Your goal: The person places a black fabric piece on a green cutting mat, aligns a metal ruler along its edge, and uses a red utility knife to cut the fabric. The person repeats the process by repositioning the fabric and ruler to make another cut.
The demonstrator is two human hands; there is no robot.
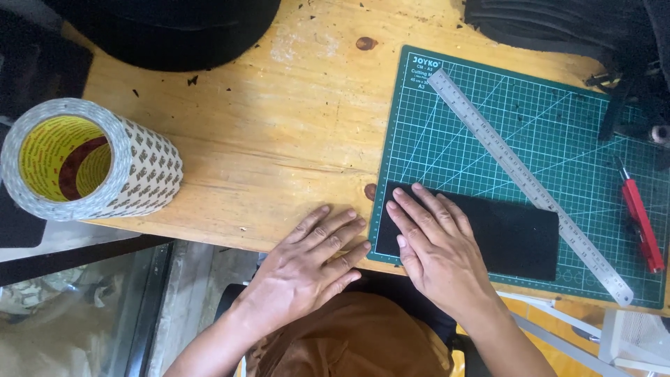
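Note:
A black rectangular sheet lies flat on the near part of a green cutting mat. My right hand presses palm down on the sheet's left end, fingers spread. Just left of the mat, my left hand rests flat on the bare wooden table at its front edge, fingers apart, holding nothing. A long steel ruler lies diagonally across the mat, its lower part touching the sheet's far right corner.
A wide roll of double-sided tape stands at the table's left edge. A red utility knife lies on the mat's right side. Dark material sits at the back left, black gear at the back right.

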